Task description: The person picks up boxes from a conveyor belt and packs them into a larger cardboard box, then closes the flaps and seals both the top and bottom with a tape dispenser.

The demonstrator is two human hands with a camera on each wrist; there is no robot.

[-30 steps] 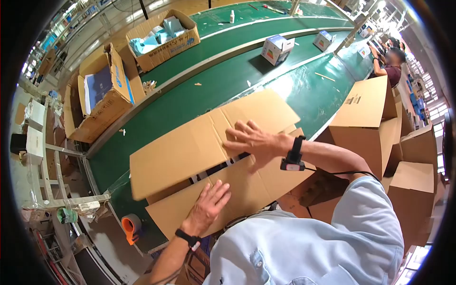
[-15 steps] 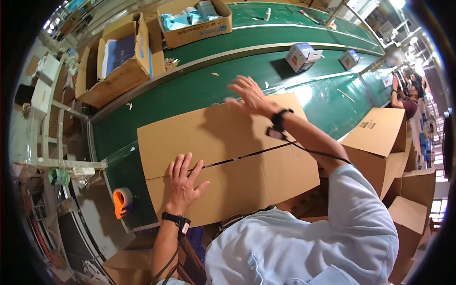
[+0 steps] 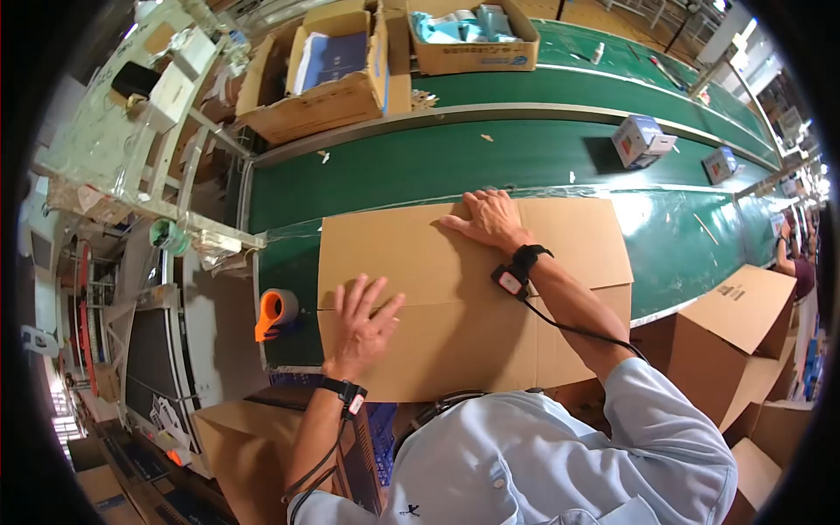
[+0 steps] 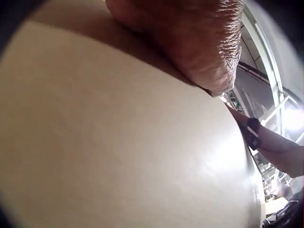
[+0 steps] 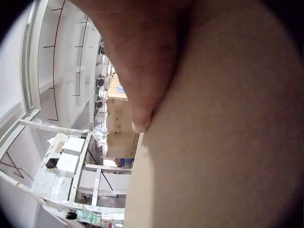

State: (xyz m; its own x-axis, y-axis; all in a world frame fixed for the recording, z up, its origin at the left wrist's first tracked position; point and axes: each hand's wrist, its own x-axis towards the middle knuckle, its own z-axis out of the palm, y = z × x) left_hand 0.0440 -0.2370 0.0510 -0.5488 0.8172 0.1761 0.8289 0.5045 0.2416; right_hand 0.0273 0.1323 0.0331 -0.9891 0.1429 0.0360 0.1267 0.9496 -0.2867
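A brown cardboard box (image 3: pixel 437 350) lies in front of me with its two long top flaps folded down, their edges meeting along a seam. On the left part of the top, by the seam, rests my left hand (image 3: pixel 359 328) with its fingers spread. My right hand (image 3: pixel 492 220) lies on the far flap, fingertips right at its far edge. Both hands hold nothing. In the left wrist view the heel of the left hand (image 4: pixel 190 42) is close over the cardboard. The right wrist view shows part of the right hand (image 5: pixel 142 61) against the flap.
An orange tape dispenser (image 3: pixel 264 328) with a roll stands left of the box on the green conveyor (image 3: pixel 376 175). Small printed boxes (image 3: pixel 641 143) sit at the back right. Open cartons (image 3: pixel 477 58) line the far side. More cardboard boxes (image 3: pixel 731 315) stand at my right.
The gap between the flaps has narrowed to a thin seam. My right hand went from the middle over to the far flap's edge. The head view has swung, shifting the scene.
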